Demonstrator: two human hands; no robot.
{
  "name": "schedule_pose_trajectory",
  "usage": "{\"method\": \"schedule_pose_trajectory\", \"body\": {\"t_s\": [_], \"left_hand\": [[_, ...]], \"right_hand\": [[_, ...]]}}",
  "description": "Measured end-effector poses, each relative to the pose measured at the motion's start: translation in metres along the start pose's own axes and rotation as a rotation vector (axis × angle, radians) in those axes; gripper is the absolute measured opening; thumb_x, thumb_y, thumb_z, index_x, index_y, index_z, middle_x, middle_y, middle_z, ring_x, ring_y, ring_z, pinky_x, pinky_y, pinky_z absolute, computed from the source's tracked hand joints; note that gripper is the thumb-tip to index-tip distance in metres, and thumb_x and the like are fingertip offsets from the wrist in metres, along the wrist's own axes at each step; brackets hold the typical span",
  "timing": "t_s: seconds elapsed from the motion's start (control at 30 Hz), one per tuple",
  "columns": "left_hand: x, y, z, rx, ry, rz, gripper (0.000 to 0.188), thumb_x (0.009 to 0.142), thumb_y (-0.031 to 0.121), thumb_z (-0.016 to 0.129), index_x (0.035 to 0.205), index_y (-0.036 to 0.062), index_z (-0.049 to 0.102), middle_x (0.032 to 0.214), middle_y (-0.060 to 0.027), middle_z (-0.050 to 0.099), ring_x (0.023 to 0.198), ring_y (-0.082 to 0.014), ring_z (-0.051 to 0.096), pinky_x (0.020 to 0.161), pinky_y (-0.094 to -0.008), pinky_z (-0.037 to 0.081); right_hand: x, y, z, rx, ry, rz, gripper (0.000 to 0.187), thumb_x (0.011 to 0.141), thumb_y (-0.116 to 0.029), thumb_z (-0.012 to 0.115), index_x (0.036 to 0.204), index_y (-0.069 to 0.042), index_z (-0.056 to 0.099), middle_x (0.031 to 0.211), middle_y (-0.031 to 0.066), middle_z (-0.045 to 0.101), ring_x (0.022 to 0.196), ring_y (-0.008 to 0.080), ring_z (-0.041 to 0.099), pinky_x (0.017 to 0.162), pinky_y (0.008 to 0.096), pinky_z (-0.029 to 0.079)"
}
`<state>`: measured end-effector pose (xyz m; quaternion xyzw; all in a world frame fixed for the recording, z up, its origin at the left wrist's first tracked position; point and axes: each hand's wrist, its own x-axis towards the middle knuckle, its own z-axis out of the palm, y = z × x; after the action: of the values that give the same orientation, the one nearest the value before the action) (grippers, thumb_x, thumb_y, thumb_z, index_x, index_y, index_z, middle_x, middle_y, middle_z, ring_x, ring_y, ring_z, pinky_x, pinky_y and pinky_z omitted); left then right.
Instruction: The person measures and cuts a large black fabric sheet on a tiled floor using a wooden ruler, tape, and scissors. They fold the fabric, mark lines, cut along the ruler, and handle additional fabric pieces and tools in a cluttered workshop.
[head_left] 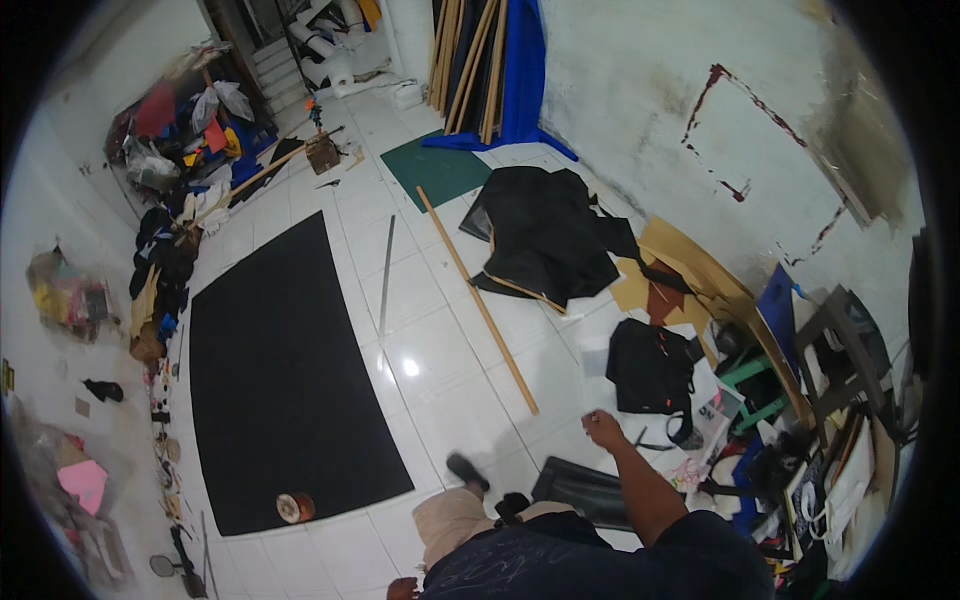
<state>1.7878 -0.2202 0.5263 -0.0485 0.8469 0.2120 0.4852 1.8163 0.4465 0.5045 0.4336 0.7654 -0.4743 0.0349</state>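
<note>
My right hand (603,428) is held out over the floor with its fingers curled in; whether anything small is inside I cannot make out. It is nearest to a black bag (648,368) with straps. My left hand (402,588) shows only partly at the lower edge, its fingers hidden. Ahead and to the left, a large black sheet (285,370) lies flat on white tiles, a brown round spool or roll (294,508) resting on its near edge. Right of the sheet lie a thin metal ruler (386,290) and a long wooden stick (478,300).
Folded black material (555,235) lies beyond the stick, near a green mat (435,172). Upright rolls (470,65) lean against the far wall. Cardboard (690,260), a dark stool (845,345) and clutter crowd the right side; bags and scraps (190,135) line the left wall.
</note>
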Motion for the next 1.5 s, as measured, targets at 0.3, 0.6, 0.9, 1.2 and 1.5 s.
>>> {"method": "schedule_pose_trajectory", "body": {"t_s": [0.3,0.6,0.9,1.2,1.5], "left_hand": [[0.2,0.099,-0.251,-0.964,-0.2,-0.142,0.029,0.085,0.025,0.063,0.105,0.0033,0.06,0.086,-0.0065,0.063,0.066,-0.0186,0.06,0.051,-0.0334,0.047],[0.271,0.522,-0.434,-0.643,0.399,0.112,0.025,0.091,0.021,0.058,0.107,0.0026,0.059,0.086,-0.0031,0.061,0.075,-0.0119,0.059,0.06,-0.0266,0.046],[0.385,0.472,-0.355,-0.111,-0.271,-0.212,0.034,0.091,0.019,0.061,0.122,0.005,0.056,0.1,-0.0103,0.064,0.088,-0.0163,0.06,0.071,-0.0313,0.05],[0.488,0.638,-0.452,-0.414,-0.022,-0.398,0.035,0.096,0.029,0.054,0.124,0.0084,0.053,0.113,-0.0057,0.062,0.094,-0.018,0.062,0.08,-0.0323,0.05],[0.458,0.571,-0.466,-0.44,-0.168,-0.22,0.049,0.098,0.024,0.052,0.141,0.0032,0.039,0.143,-0.016,0.043,0.114,-0.0302,0.056,0.083,-0.0403,0.052]], "right_hand": [[0.187,-0.186,0.078,0.444,-0.342,0.299,0.031,0.088,-0.029,0.064,0.106,-0.004,0.06,0.087,0.007,0.064,0.072,0.0151,0.061,0.056,0.0301,0.05],[0.387,-0.207,0.134,0.523,-0.195,0.581,0.042,0.09,-0.04,0.06,0.107,-0.002,0.059,0.083,0.0067,0.066,0.064,0.0149,0.06,0.058,0.0312,0.051],[0.704,-0.097,0.221,1.234,0.262,1.044,0.088,0.083,-0.063,0.06,0.145,-0.013,0.023,0.138,0.0168,0.041,0.121,0.0324,0.046,0.096,0.0509,0.044],[0.82,-0.134,0.182,1.555,0.846,0.693,0.051,0.087,-0.05,0.058,0.127,-0.018,0.052,0.125,0.0061,0.058,0.121,0.0224,0.049,0.104,0.0496,0.035],[0.803,-0.433,-0.127,1.417,0.793,-0.134,0.03,0.094,-0.025,0.054,0.113,-0.004,0.058,0.112,0.0115,0.063,0.106,0.0267,0.059,0.097,0.0407,0.045]]}}
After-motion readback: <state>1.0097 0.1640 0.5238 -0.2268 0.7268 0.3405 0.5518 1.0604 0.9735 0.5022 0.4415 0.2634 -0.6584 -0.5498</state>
